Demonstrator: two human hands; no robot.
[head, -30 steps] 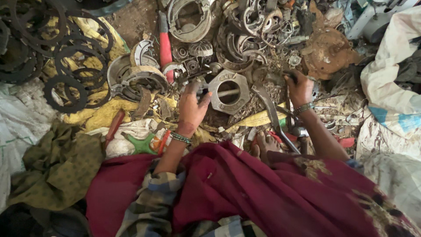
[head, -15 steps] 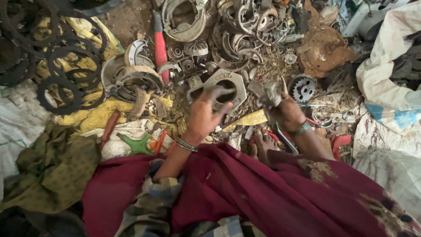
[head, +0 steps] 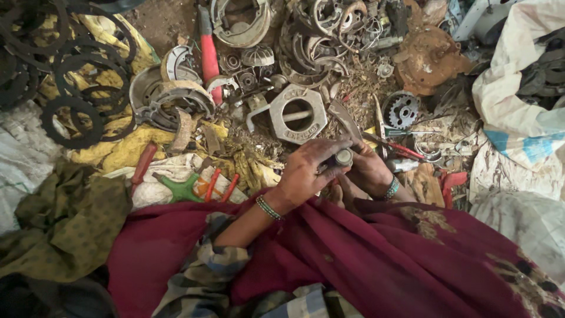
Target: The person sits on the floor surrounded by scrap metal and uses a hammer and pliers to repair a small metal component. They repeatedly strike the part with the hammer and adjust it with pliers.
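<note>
Scrap metal covers the ground [head: 176,23] ahead of the seated person, whose lap is draped in maroon cloth [head: 376,259]. Largest near the hands is a grey hexagonal casting [head: 297,115] with a round bore, taken as landmark. Left of it lie brake shoes [head: 170,97] and black ring gaskets [head: 70,88]; right of it, a toothed sprocket [head: 402,109]; up and left of it, a red-handled tool [head: 208,50]. Just below the casting, a small metal cylinder [head: 343,157] is held between both hands. The left hand [head: 306,174] has its fingers closed around it; the right hand [head: 371,171] cups it from the other side. It is judged stiff, dense for its size and likely greasy, best gripped round its side wall.
</note>
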